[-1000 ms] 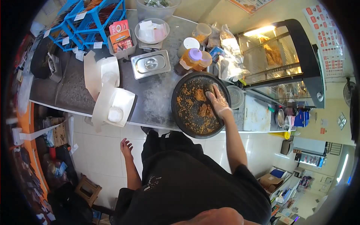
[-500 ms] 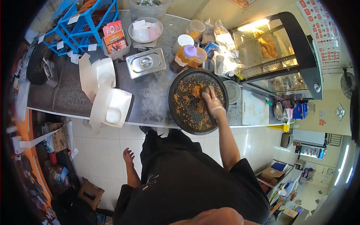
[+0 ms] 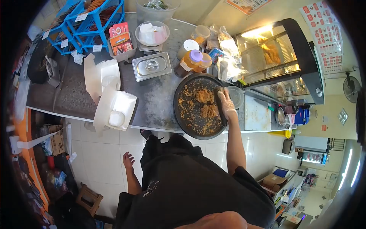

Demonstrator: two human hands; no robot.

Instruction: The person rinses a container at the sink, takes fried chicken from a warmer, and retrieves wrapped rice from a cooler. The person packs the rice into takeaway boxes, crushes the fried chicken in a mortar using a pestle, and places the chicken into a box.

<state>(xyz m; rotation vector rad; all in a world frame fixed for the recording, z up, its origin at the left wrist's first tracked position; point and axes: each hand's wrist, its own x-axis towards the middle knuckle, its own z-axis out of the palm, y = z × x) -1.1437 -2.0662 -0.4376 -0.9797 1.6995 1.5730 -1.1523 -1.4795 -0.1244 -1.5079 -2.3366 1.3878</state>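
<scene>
A round black pan point(image 3: 183, 121) with crumbs scattered over it lies at the counter's front edge. Two groups of browned fried chicken pieces point(image 3: 205, 96) rest on it, one above the other. At the pan's right side, my right hand point(image 3: 227, 105), in a clear plastic glove, has its fingers closed over a dark, narrow object point(image 3: 222, 110) I cannot make out fully. My left hand point(image 3: 128, 159) hangs away from the counter over the floor, bare, fingers loosely apart, holding nothing.
Two open white boxes point(image 3: 127, 103) sit left of the pan, each with a small round tub. Behind are a lidded steel container point(image 3: 162, 65) and sauce bottles point(image 3: 188, 61). On the right stand a lit glass warmer point(image 3: 267, 57) and a white cutting board point(image 3: 253, 114).
My right hand has moved right, from over the chicken to the pan's side. The chicken pieces now show uncovered. My left hand stays low and open.
</scene>
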